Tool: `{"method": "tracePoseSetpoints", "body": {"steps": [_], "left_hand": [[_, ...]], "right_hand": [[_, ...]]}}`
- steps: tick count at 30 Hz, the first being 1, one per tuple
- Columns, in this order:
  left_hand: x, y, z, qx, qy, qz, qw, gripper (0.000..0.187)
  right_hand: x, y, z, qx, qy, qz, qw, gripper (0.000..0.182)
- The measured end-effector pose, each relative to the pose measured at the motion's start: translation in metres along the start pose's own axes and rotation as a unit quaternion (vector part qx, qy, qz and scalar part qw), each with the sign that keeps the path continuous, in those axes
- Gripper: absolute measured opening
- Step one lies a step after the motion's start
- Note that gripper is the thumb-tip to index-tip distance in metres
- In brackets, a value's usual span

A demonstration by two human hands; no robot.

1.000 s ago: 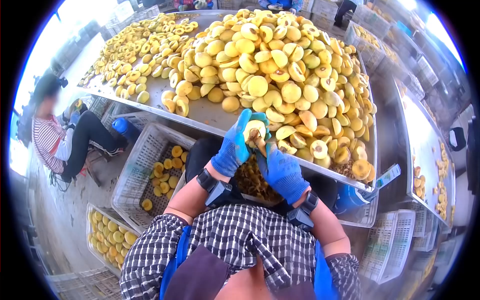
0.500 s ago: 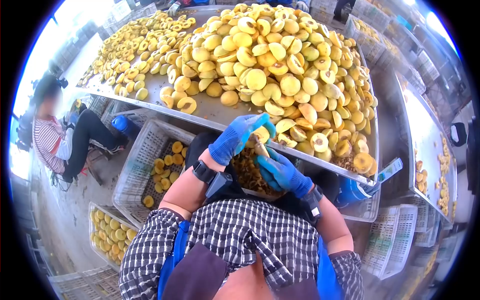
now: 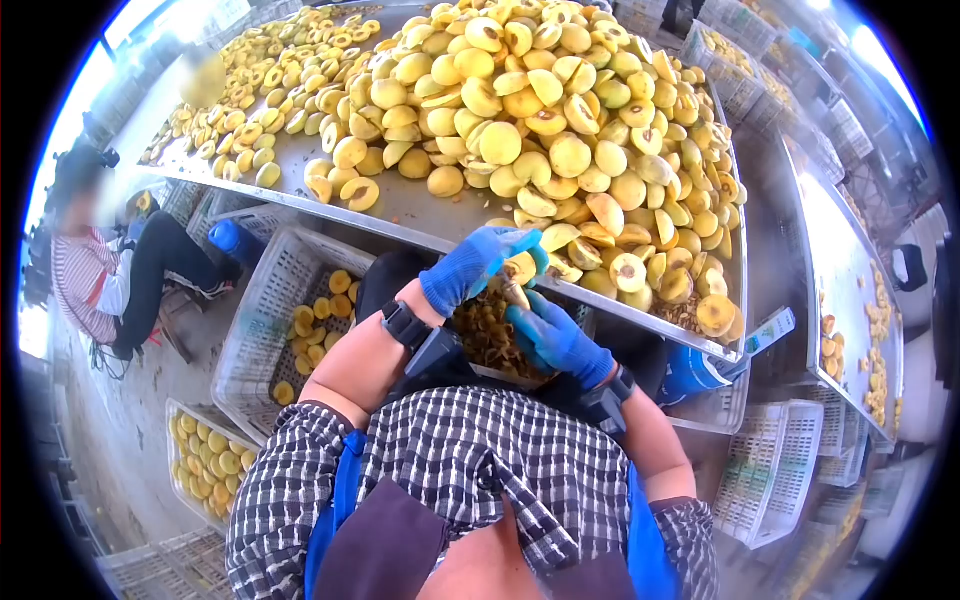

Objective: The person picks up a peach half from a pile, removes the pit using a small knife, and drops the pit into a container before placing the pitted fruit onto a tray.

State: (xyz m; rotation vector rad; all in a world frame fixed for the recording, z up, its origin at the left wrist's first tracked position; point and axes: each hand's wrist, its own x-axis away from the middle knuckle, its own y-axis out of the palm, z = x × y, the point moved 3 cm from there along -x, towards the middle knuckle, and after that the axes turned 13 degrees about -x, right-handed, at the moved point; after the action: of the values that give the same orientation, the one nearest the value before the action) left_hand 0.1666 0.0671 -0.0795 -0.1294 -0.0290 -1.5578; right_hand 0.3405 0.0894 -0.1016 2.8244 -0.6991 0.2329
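Note:
My left hand (image 3: 482,264), in a blue glove, is closed around a yellow peach half (image 3: 521,267) at the front edge of the metal table. Just below it, my right hand (image 3: 556,338), gloved too, grips a small tool with a pale handle (image 3: 515,293). The tool's upper end meets the fruit; its tip is hidden. Beneath both hands sits a container of brown pits and scraps (image 3: 490,335). A big heap of halved peaches (image 3: 540,130) rises on the metal table (image 3: 415,205) right beyond my hands.
Left of my legs stands a white crate (image 3: 245,345) with some peach halves. Another full crate (image 3: 205,465) is lower left. A seated person (image 3: 95,270) works at far left, near a blue bottle (image 3: 237,240). At right are a blue bucket (image 3: 690,375), stacked crates (image 3: 770,470) and another metal table (image 3: 850,300).
The view has shifted slightly, so the surroundings appear a little further left and the heap higher. Both hands keep their grip on the peach half and the tool.

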Motion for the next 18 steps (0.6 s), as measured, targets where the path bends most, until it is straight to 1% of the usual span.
{"method": "tracePoseSetpoints", "body": {"steps": [1,2,4,6,7,8,11,12,13,14,15,16,17,18], "left_hand": [[0.002,-0.001,0.002,-0.007,0.016,-0.011,1.000,0.043],[0.006,0.000,0.005,0.021,0.031,-0.002,0.999,0.043],[0.014,0.007,0.019,0.077,0.062,0.017,0.995,0.044],[-0.002,0.013,-0.012,0.209,0.051,0.097,0.972,0.042],[-0.007,0.014,-0.025,0.274,0.047,0.136,0.951,0.042],[-0.005,0.014,-0.033,0.263,0.115,0.119,0.951,0.042],[0.002,0.002,-0.035,0.382,0.052,0.102,0.917,0.043],[0.018,0.004,-0.020,0.367,0.061,0.155,0.915,0.043],[0.021,-0.004,-0.031,0.310,0.057,0.125,0.941,0.041],[0.023,-0.016,-0.051,0.251,0.051,0.097,0.962,0.039],[0.028,-0.030,-0.060,0.188,0.047,0.073,0.978,0.037],[0.046,-0.031,-0.057,0.073,0.020,0.115,0.990,0.028],[0.080,-0.041,-0.014,-0.284,-0.002,0.168,0.944,0.024],[0.102,-0.057,-0.008,-0.356,0.030,0.227,0.906,0.023]], "right_hand": [[0.007,0.009,-0.005,-0.171,0.144,-0.004,0.975,0.035],[0.007,0.009,-0.001,-0.248,0.153,-0.041,0.956,0.033],[0.007,0.006,0.004,-0.393,0.166,-0.112,0.897,0.030],[0.011,0.008,0.003,-0.432,0.170,-0.124,0.877,0.031],[0.014,0.010,-0.001,-0.449,0.172,-0.130,0.867,0.032],[0.018,0.007,-0.004,-0.434,0.170,-0.103,0.879,0.034],[0.038,-0.019,-0.007,-0.289,0.129,-0.058,0.947,0.032],[0.041,-0.029,-0.007,-0.173,0.161,-0.032,0.971,0.030],[0.044,-0.040,-0.005,-0.053,0.190,-0.008,0.980,0.028],[0.045,-0.061,0.015,0.142,0.098,-0.042,0.984,0.025],[0.045,-0.075,0.035,0.329,-0.008,-0.078,0.941,0.022],[0.050,-0.072,0.032,0.454,-0.169,-0.076,0.872,0.021],[0.057,-0.066,0.030,0.552,-0.326,-0.066,0.765,0.021],[0.059,-0.062,0.028,0.550,-0.315,-0.090,0.768,0.023]]}}
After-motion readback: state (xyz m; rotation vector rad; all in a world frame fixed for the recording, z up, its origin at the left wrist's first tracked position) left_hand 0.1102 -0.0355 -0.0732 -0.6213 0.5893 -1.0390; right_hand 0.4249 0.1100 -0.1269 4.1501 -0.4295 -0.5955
